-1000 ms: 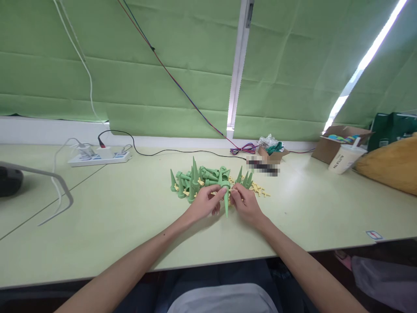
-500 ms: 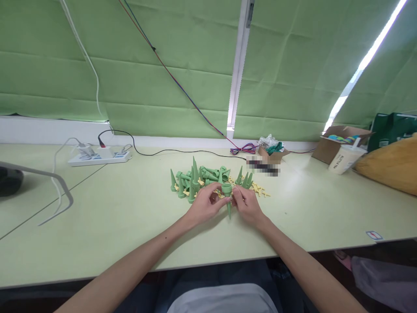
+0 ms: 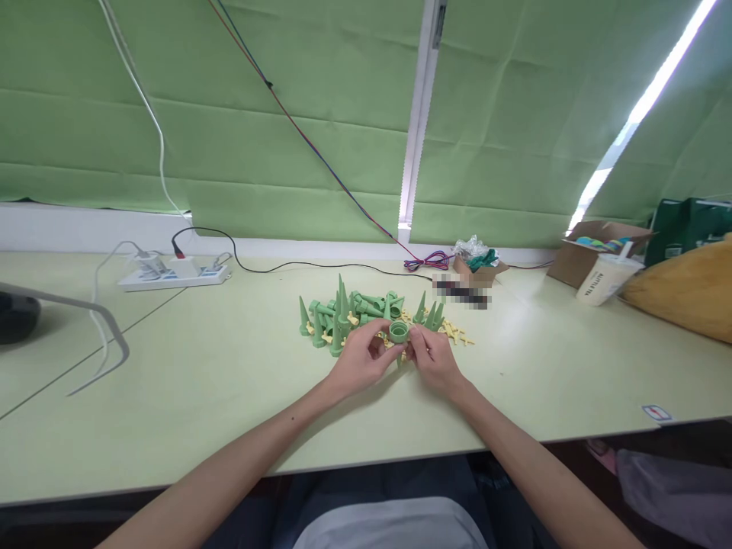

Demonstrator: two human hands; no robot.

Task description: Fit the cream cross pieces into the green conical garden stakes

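Note:
A green plastic plant watering spike (image 3: 399,331) is held over the table, its open round collar tilted up at me and its point mostly hidden below. My left hand (image 3: 366,354) grips it between thumb and fingers from the left. At its right side, my right hand (image 3: 433,357) is closed in a pinch against it; whatever lies between those fingertips is hidden. Behind the hands is a pile of similar green spikes (image 3: 370,305), several of them standing point up. Small yellow plastic pieces (image 3: 454,332) are scattered beside and among them.
A white power strip (image 3: 174,278) lies at the back left, its black cable running along the table. Farther back right are a small opened carton (image 3: 483,271), a cardboard box (image 3: 577,255) and a white drink cup (image 3: 607,278). A grey curved bar (image 3: 117,335) stands left.
The spike has tipped in my fingers, so its collar opening faces me more and its point shows less. Both hands stay in nearly the same place.

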